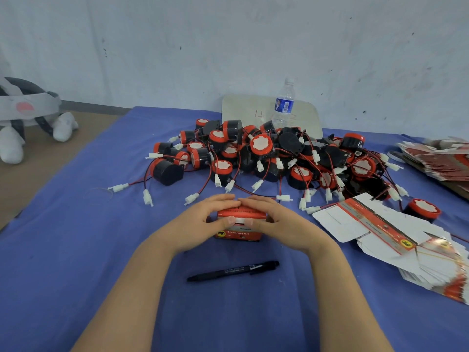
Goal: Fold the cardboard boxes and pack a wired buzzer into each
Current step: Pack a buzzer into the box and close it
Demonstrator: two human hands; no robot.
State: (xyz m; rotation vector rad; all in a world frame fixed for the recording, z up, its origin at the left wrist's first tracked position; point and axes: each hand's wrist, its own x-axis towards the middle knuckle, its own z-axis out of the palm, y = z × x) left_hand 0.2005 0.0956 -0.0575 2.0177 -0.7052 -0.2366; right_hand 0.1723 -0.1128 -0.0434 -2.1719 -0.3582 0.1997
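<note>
1. Both hands grasp one folded red cardboard box (238, 234) standing on the blue-covered bench (76, 250), near its front middle.
2. The left hand (200, 222) curls over the box's left top, with its thumb on the front.
3. The right hand (278, 221) mirrors it on the right.
4. A heap of wired buzzers (266, 158) lies just behind the box.
5. Flat box blanks (380, 224) lie to the right.
6. A black pen (233, 271) lies in front of the box; a water bottle (284, 102) stands behind the heap.
</note>
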